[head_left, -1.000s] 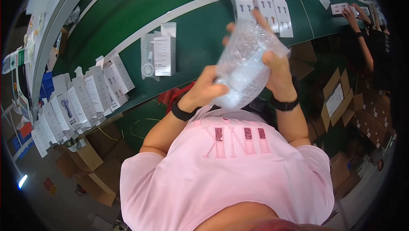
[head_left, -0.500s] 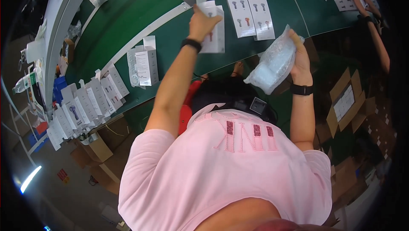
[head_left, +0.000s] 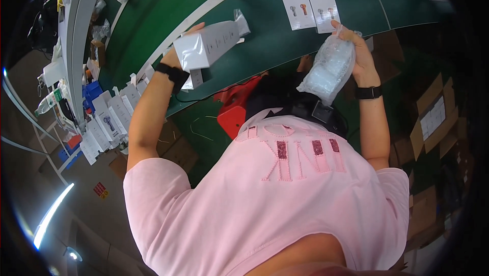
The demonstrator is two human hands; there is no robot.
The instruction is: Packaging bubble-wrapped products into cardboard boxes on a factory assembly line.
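My left hand (head_left: pixel 175 54) is wrapped around a white carton (head_left: pixel 211 47) with printed sides, lifted off the green table and tilted. A flap stands out at the carton's far right end. Most of my left fingers are behind the carton. In my right hand (head_left: pixel 360 54) is a bubble-wrap packet (head_left: pixel 328 70) with something pale inside, held by its upper part in front of the table edge. Beyond the packet, two white cartons (head_left: pixel 294 2) with pictures of small devices lie side by side. Part of another white carton (head_left: pixel 194 79) shows below the held one.
A row of upright white cartons (head_left: pixel 118 114) runs along the left table edge. A grey metal frame (head_left: pixel 76 47) rises at the left and crosses overhead. A red stool (head_left: pixel 232 118) stands under the table edge, and an open brown box (head_left: pixel 433 115) is at the right.
My left hand has lifted the white carton off the table and brought it left and nearer, turning it. The bubble-wrap packet stays in my right hand. The co-worker's hands at the right have left view.
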